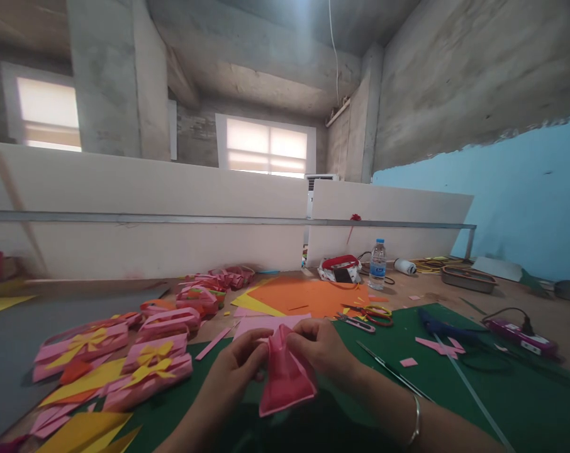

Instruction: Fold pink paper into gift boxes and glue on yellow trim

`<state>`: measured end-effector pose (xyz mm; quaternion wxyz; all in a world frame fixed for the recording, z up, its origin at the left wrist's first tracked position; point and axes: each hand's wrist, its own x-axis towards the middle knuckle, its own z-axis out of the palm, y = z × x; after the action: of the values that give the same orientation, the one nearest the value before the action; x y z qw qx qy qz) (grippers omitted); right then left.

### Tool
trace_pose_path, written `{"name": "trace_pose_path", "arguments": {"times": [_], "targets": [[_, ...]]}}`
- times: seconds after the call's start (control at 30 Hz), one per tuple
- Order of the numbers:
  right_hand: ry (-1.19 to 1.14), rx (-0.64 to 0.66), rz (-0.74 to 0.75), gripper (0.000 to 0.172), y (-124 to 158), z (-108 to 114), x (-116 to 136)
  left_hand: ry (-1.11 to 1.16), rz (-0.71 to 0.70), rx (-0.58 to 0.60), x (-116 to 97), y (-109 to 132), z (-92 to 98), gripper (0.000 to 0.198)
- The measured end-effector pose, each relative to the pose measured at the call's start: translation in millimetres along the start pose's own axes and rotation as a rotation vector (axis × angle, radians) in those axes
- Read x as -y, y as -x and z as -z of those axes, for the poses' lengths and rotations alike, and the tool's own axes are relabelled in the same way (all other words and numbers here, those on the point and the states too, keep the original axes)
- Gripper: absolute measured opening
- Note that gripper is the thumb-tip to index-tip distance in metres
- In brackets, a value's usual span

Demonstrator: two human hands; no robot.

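Currently, the left hand and right hand pinch opposite upper sides of the pink folded piece between their fingers, above the green sheet at near centre. Material appears light, thin, crease-prone; grip lightly along folded edges.

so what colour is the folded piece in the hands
Pink; the folded piece shows best in the head view.

Two hands, one held pink pouch, one water bottle, one bracelet, one power strip
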<state>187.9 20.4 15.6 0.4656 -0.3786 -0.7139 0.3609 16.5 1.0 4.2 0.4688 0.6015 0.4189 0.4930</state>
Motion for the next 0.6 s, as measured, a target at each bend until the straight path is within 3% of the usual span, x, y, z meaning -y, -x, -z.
{"name": "trace_pose_path", "arguments": {"times": [0.1,0.3,0.4,0.5,0.6], "targets": [[0.007,-0.025,0.016,0.024,0.6,1.1,-1.3,0.013,-0.071,-0.011,-6.3,3.6,-1.4,0.026],[0.059,-0.044,0.122,0.012,4.2,0.5,-3.1,-0.043,-0.028,0.062,-6.4,3.0,1.0,0.018],[0.106,-0.023,0.253,0.028,6.7,1.2,-1.5,-0.042,0.011,0.057,-4.3,1.4,1.9,0.019],[0.212,0.020,0.361,0.022,8.3,2.0,-1.1,-0.038,0.031,0.050,-4.3,1.2,2.4,0.020],[0.243,0.034,0.346,0.020,8.4,1.4,-3.1,-0.045,0.029,0.056,-5.2,2.2,1.8,0.019]]}}
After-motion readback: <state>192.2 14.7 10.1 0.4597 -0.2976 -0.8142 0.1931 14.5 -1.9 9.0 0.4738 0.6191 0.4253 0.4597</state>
